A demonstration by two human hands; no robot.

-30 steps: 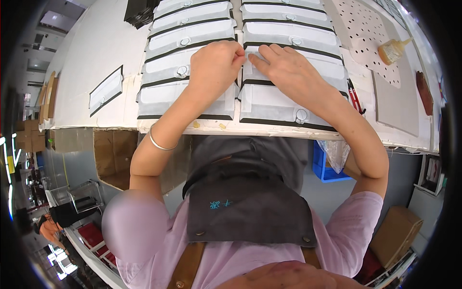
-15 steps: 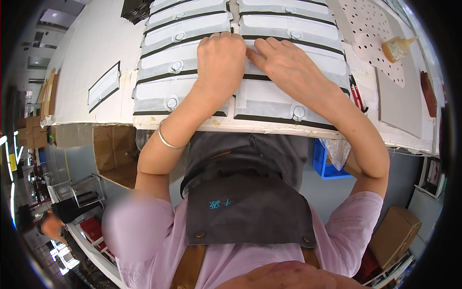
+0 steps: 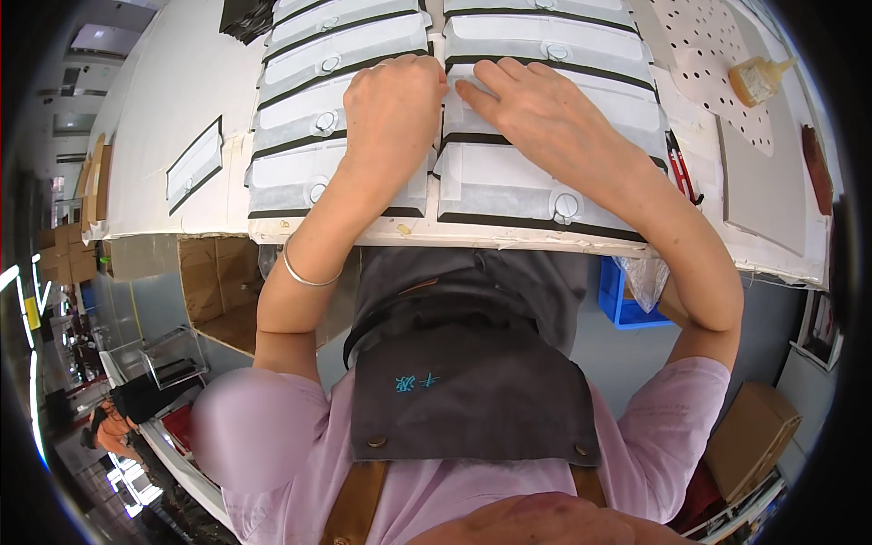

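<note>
Two columns of white-and-grey flat panels with black edge strips lie overlapped on the table, each with a round pale disc. My left hand (image 3: 393, 113) is closed, knuckles up, over the inner end of a panel (image 3: 300, 118) in the left column. Its fingertips are hidden, and what they may hold cannot be made out. Just across the gap, my right hand (image 3: 540, 113) rests on the left end of a panel (image 3: 618, 113) in the right column. Its fingers are bent and apart, the tips touching the panel, with thumb and forefinger nearest the left hand.
A single panel (image 3: 194, 166) lies apart at the left. Black pieces (image 3: 247, 18) are stacked at the far left. To the right are red-handled tools (image 3: 678, 168), a glue bottle (image 3: 758, 80), a perforated sheet (image 3: 704, 54) and a grey board (image 3: 763, 186). Below are a carton (image 3: 218, 291) and a blue bin (image 3: 627, 309).
My left hand has shifted slightly left, opening a wider gap between it and the right hand. The right hand has moved a little nearer the inner end of its panel.
</note>
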